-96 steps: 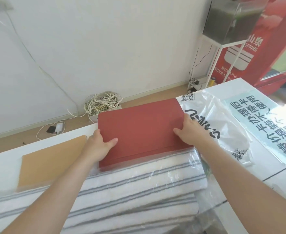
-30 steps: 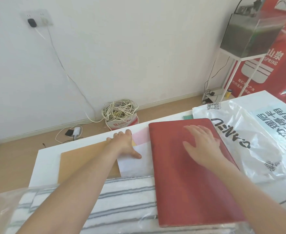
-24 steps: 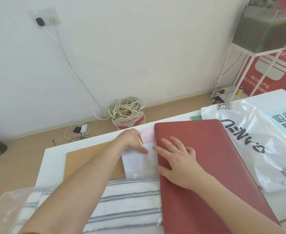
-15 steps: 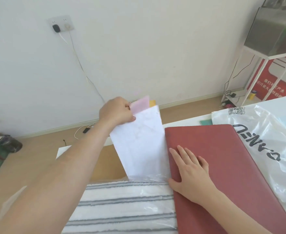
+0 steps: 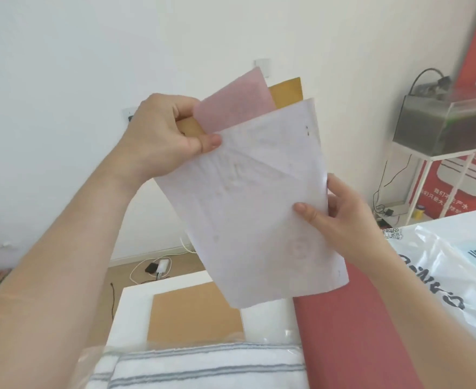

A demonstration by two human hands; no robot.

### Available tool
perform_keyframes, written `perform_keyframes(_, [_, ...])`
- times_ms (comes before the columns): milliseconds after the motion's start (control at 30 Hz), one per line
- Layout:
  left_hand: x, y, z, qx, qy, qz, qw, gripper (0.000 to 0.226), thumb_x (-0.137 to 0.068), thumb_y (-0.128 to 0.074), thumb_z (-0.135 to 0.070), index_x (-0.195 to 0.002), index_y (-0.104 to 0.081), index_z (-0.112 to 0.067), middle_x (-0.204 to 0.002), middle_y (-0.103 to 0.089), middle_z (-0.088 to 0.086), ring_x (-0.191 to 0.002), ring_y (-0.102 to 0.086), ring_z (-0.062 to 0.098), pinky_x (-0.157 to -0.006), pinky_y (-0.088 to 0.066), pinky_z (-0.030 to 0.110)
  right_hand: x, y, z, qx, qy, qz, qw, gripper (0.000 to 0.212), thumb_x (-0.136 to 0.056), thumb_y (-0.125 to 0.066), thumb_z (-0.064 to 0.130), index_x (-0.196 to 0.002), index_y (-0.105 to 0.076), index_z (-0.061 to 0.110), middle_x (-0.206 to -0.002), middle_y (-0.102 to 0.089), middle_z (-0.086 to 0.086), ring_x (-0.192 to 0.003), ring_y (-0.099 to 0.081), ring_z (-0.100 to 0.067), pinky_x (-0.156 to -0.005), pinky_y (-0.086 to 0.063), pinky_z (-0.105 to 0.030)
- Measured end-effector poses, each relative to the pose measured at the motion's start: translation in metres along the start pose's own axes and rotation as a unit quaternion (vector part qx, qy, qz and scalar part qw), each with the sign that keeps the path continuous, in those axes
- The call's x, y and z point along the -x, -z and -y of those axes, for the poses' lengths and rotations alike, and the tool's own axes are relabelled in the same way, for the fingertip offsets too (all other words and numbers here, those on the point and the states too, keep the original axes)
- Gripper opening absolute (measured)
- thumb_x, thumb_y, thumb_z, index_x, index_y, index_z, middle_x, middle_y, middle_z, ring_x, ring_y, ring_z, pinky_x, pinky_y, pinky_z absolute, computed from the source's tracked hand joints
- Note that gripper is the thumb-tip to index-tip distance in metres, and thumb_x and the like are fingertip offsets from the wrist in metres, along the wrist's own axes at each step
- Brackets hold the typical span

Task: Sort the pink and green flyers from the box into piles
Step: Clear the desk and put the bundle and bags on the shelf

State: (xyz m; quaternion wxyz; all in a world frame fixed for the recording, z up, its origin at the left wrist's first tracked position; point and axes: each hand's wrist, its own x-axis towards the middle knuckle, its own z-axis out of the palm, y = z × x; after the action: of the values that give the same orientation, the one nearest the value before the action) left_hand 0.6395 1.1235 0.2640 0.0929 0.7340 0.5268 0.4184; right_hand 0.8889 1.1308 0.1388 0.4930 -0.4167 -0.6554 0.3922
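I hold a small stack of sheets up in the air in front of the wall. A pale white sheet [image 5: 256, 197] faces me, with a pink flyer [image 5: 237, 105] and a brown sheet [image 5: 286, 89] fanned out behind it. My left hand [image 5: 164, 136] pinches the stack's top left corner, thumb on the front. My right hand [image 5: 340, 214] grips the white sheet's right edge, thumb in front, fingers behind. The red box lid [image 5: 343, 327] lies flat on the table below. No green flyer shows.
A brown cardboard sheet [image 5: 192, 313] lies on the white table [image 5: 130, 310]. A plastic-wrapped striped towel [image 5: 203, 366] is at the near edge. A printed plastic bag [image 5: 439, 270] lies to the right. A fish tank [image 5: 444, 119] stands on a white stand.
My left hand lifted the sheets off the table and up high. My right hand left the red lid and took hold of the white sheet's right edge.
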Motion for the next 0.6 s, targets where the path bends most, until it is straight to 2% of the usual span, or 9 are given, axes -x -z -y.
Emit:
perform_keyframes(100, [-0.01, -0.031, 0.004, 0.055, 0.019, 0.019, 0.998, 0.009, -0.084, -0.072, -0.025, -0.089, -0.066, -0.023, -0.075, -0.061, 0.024, -0.065, -0.05, 0.017, -0.063, -0.038, 0.027, 0.031, 0.025, 0.003, -0.052, -0.019, -0.015, 0.998, 0.023, -0.086, -0.068, 0.009, -0.106, -0.063, 0.018, -0.092, -0.075, -0.001, -0.083, -0.073, -0.02, -0.07, -0.06, -0.038])
perform_keyframes(167, [-0.013, -0.075, 0.017, 0.065, 0.063, 0.042, 0.995, 0.013, -0.084, -0.071, -0.035, -0.093, -0.064, -0.03, -0.073, -0.063, 0.015, -0.066, -0.051, 0.014, -0.066, -0.039, 0.029, 0.05, 0.044, -0.016, -0.069, -0.062, -0.048, 0.995, 0.023, -0.086, -0.068, 0.007, -0.106, -0.065, 0.018, -0.092, -0.076, -0.004, -0.082, -0.073, -0.022, -0.069, -0.06, -0.037])
perform_keyframes(233, [0.0, -0.125, 0.033, 0.097, 0.128, 0.09, 0.983, 0.018, -0.084, -0.07, -0.037, -0.098, -0.066, -0.027, -0.072, -0.061, 0.0, -0.069, -0.054, 0.012, -0.062, -0.041, 0.025, 0.068, 0.062, -0.049, -0.081, -0.121, -0.074, 0.987, 0.025, -0.087, -0.067, 0.005, -0.109, -0.066, 0.016, -0.095, -0.075, -0.007, -0.084, -0.073, -0.025, -0.073, -0.06, -0.04])
perform_keyframes(333, [0.026, -0.18, 0.055, 0.152, 0.234, 0.191, 0.941, 0.018, -0.082, -0.071, -0.039, -0.094, -0.07, -0.026, -0.087, -0.069, -0.004, -0.08, -0.064, 0.012, -0.066, -0.046, 0.021, 0.092, 0.084, -0.097, -0.062, -0.196, -0.05, 0.977, 0.027, -0.086, -0.069, 0.007, -0.113, -0.066, 0.011, -0.102, -0.073, -0.01, -0.089, -0.072, -0.027, -0.079, -0.058, -0.043])
perform_keyframes(433, [0.028, -0.202, 0.059, 0.144, 0.237, 0.288, 0.917, 0.022, -0.087, -0.066, -0.039, -0.096, -0.073, -0.02, -0.089, -0.074, -0.001, -0.079, -0.069, 0.015, -0.069, -0.05, 0.024, 0.104, 0.096, -0.13, -0.055, -0.232, -0.003, 0.971, 0.034, -0.079, -0.075, 0.023, -0.112, -0.067, 0.017, -0.105, -0.073, -0.009, -0.095, -0.07, -0.031, -0.086, -0.055, -0.048])
perform_keyframes(500, [0.023, -0.208, 0.055, 0.144, 0.231, 0.321, 0.907, 0.022, -0.093, -0.061, -0.033, -0.098, -0.072, -0.015, -0.089, -0.074, 0.002, -0.077, -0.069, 0.019, -0.07, -0.052, 0.028, 0.101, 0.1, -0.141, -0.043, -0.24, 0.004, 0.97, 0.03, -0.082, -0.074, 0.025, -0.111, -0.068, 0.018, -0.104, -0.074, -0.008, -0.095, -0.071, -0.03, -0.088, -0.054, -0.049])
perform_keyframes(567, [0.019, -0.211, 0.054, 0.13, 0.228, 0.309, 0.914, 0.021, -0.094, -0.06, -0.029, -0.098, -0.07, -0.011, -0.086, -0.072, 0.005, -0.072, -0.066, 0.019, -0.066, -0.05, 0.027, 0.089, 0.104, -0.143, -0.034, -0.244, -0.015, 0.969, 0.014, -0.09, -0.066, 0.017, -0.103, -0.071, 0.015, -0.096, -0.075, -0.008, -0.089, -0.071, -0.031, -0.084, -0.056, -0.044])
perform_keyframes(600, [0.017, -0.21, 0.054, 0.131, 0.221, 0.277, 0.926, 0.022, -0.093, -0.062, -0.028, -0.097, -0.069, -0.008, -0.083, -0.07, 0.007, -0.07, -0.063, 0.018, -0.064, -0.047, 0.027, 0.082, 0.106, -0.141, -0.011, -0.236, -0.035, 0.971, 0.012, -0.093, -0.061, 0.014, -0.096, -0.073, 0.014, -0.089, -0.075, -0.008, -0.084, -0.071, -0.032, -0.079, -0.057, -0.039])
